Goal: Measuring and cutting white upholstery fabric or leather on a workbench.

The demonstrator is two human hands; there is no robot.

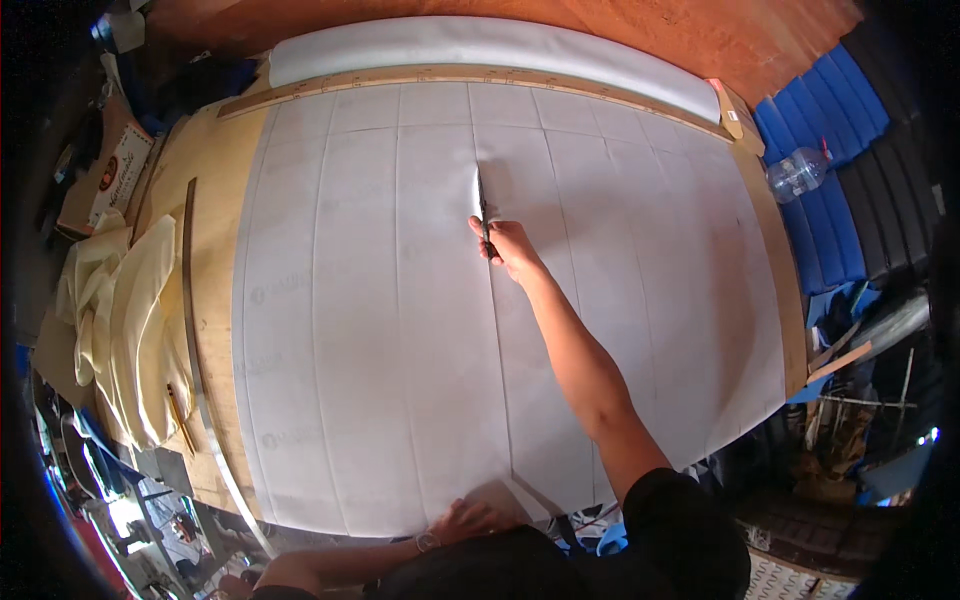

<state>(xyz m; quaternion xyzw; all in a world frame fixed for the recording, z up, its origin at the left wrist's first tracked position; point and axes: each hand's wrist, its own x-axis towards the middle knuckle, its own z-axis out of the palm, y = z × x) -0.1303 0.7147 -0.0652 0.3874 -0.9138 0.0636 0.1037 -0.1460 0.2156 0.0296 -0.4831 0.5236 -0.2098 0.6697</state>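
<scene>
A large pale grey sheet (pixel 430 330), marked with long lines, covers most of the table. My right hand (pixel 510 248) reaches to its middle and is closed round the dark handles of a pair of scissors (pixel 482 205). Their blades point away from me along one of the lines, and the material lifts slightly around them. Behind the scissors a slit runs back to the near edge, where a corner of the sheet is turned up. At that edge my left hand (pixel 468 520) lies on the sheet with its fingers spread, partly in shadow.
A white roll (pixel 490 55) and a long wooden ruler (pixel 440 75) lie along the far edge. On the left are a metal strip (pixel 192 300), cream cloth (pixel 135 320) and a cardboard box (pixel 110 170). A plastic bottle (pixel 798 175) rests on blue padded pieces (pixel 825 100) at right.
</scene>
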